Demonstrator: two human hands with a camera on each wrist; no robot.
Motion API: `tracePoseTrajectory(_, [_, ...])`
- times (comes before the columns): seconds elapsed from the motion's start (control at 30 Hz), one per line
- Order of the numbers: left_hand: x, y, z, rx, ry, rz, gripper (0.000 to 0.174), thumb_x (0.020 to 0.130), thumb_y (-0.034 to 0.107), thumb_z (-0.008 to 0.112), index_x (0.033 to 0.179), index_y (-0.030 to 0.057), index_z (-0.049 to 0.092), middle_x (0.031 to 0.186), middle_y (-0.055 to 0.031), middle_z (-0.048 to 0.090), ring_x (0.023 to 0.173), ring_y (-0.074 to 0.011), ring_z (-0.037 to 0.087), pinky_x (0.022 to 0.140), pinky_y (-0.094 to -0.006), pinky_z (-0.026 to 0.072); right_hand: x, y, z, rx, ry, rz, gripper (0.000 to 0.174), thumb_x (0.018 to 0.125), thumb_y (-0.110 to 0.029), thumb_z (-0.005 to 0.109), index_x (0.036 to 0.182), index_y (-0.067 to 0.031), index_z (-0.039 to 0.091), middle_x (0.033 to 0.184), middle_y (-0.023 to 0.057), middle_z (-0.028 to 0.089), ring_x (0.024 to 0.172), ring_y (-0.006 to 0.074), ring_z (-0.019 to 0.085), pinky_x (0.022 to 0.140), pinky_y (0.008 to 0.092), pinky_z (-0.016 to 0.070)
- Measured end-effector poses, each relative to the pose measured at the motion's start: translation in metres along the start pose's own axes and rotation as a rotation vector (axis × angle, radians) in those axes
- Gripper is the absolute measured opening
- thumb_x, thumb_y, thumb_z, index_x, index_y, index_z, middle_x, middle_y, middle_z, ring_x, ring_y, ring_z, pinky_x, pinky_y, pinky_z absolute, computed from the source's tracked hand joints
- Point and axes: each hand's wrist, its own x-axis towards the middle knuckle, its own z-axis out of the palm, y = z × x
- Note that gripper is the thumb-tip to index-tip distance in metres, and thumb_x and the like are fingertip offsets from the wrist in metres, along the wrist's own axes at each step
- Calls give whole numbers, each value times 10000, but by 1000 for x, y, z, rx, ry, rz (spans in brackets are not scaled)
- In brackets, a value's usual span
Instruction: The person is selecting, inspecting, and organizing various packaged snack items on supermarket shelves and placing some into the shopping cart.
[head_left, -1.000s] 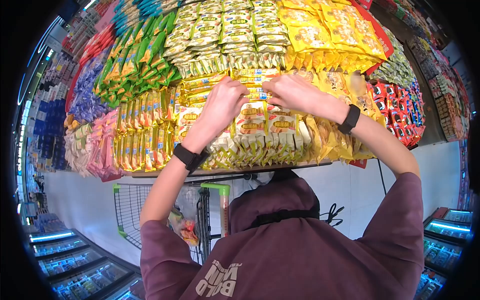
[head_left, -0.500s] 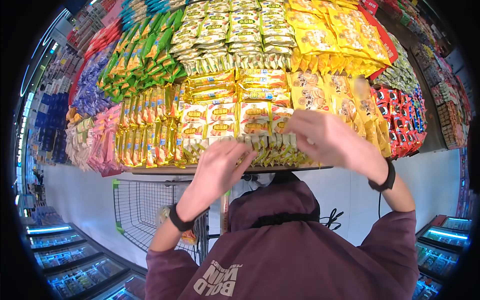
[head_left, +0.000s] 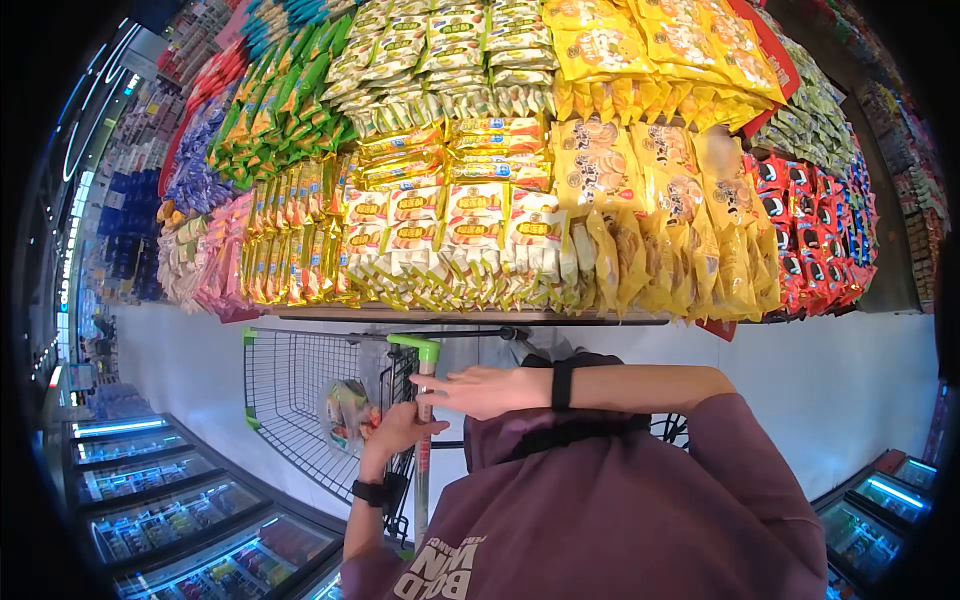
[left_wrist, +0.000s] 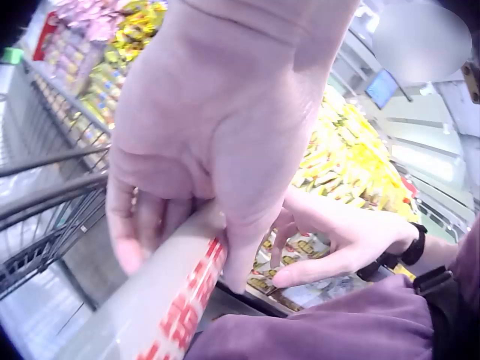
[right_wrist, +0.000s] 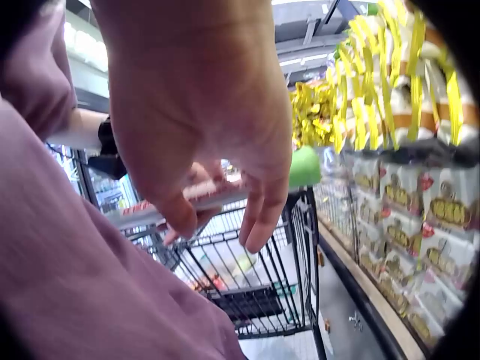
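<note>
My left hand point(head_left: 397, 428) grips the shopping cart's handle bar point(head_left: 422, 480), a pale bar with red print and green end caps. In the left wrist view its fingers point(left_wrist: 127, 240) curl round the bar point(left_wrist: 172, 300). My right hand point(head_left: 470, 390) reaches across my chest with its fingers relaxed, and its tips lie at the bar just above the left hand. Seen from the right wrist, that hand point(right_wrist: 221, 217) hangs open over the handle point(right_wrist: 217, 191), curled round nothing. A snack bag point(head_left: 345, 410) lies in the wire basket point(head_left: 290, 380).
A sloping shelf display point(head_left: 480, 230) packed with yellow, green and red snack packets stands straight ahead, its front edge point(head_left: 450, 317) just past the cart. Glass-topped freezers point(head_left: 170, 520) run along the lower left, more point(head_left: 880, 510) at the lower right. White floor lies between.
Both hands have come down from the snack packets on the shelf. The left hand now grips the cart handle and the right has swung across to it. The view has shifted down.
</note>
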Motion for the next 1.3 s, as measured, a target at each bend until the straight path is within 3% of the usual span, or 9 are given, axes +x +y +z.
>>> tracePoseTrajectory(0.03, [0, -8, 8, -204, 14, -4, 345, 841, 311, 754, 856, -27, 689, 767, -124, 725, 712, -238, 705, 638, -364, 521, 2, 0, 5, 8, -58, -2, 644, 815, 13, 581, 1428, -75, 404, 1541, 234, 277, 1090, 387, 601, 880, 439, 529])
tracePoseTrajectory(0.13, [-1, -13, 22, -259, 97, -23, 306, 847, 277, 752, 890, -19, 692, 754, -96, 722, 687, -185, 684, 633, -339, 519, 16, 17, 49, -82, 169, -44, 696, 767, 28, 636, 1418, -92, 421, 1474, 214, 345, 1080, 355, 599, 803, 440, 524])
tracePoseTrajectory(0.3, [4, -25, 32, 88, 219, -76, 378, 825, 367, 770, 865, 1, 681, 664, -148, 660, 666, -301, 673, 629, -395, 514, 15, 16, 63, -32, 342, -61, 511, 723, 6, 677, 1201, -61, 509, 1342, 169, 437, 1024, 332, 592, 772, 431, 525])
tracePoseTrajectory(0.43, [-1, -15, 40, 69, 274, -76, 427, 815, 403, 769, 831, -8, 658, 663, -177, 650, 672, -366, 670, 630, -466, 508, 5, 8, 67, 41, 363, -28, 479, 760, 21, 615, 1219, -66, 508, 1383, 161, 429, 1074, 345, 593, 783, 429, 552])
tracePoseTrajectory(0.63, [-11, 19, 53, 149, 339, -42, 446, 823, 422, 752, 808, -11, 647, 680, -197, 650, 672, -390, 652, 651, -458, 508, -17, 5, 68, -30, 494, -57, 437, 759, -10, 633, 1186, -69, 564, 1334, 139, 481, 1012, 325, 623, 790, 412, 559])
tracePoseTrajectory(0.83, [-9, 24, 68, 32, 292, 38, 486, 819, 461, 741, 797, -14, 642, 665, -195, 646, 658, -406, 646, 634, -469, 502, -41, -1, 63, -5, 490, -63, 367, 768, -22, 614, 1125, -82, 555, 1238, 112, 495, 1047, 308, 617, 787, 418, 562])
tracePoseTrajectory(0.97, [-13, 31, 84, 113, 420, 185, 565, 844, 557, 676, 784, -4, 655, 648, -219, 627, 661, -427, 638, 637, -487, 512, -55, -1, 56, -61, 395, -30, 329, 841, -119, 628, 1164, -122, 567, 1268, 100, 500, 990, 296, 644, 748, 388, 571])
tracePoseTrajectory(1.1, [-26, 12, 79, 180, 481, 299, 589, 868, 576, 629, 756, -2, 659, 648, -241, 613, 681, -450, 630, 630, -496, 517, -60, 0, 41, -151, 318, 1, 276, 880, -239, 657, 1141, -148, 648, 1208, 67, 617, 889, 260, 686, 745, 363, 569])
tracePoseTrajectory(1.3, [-44, -60, 67, -172, 640, 160, 341, 927, 321, 647, 849, -7, 698, 724, -231, 647, 720, -404, 651, 650, -448, 509, -67, -5, 26, 87, 307, 131, 399, 783, -157, 775, 1176, -145, 702, 1248, 40, 655, 898, 203, 691, 694, 317, 566])
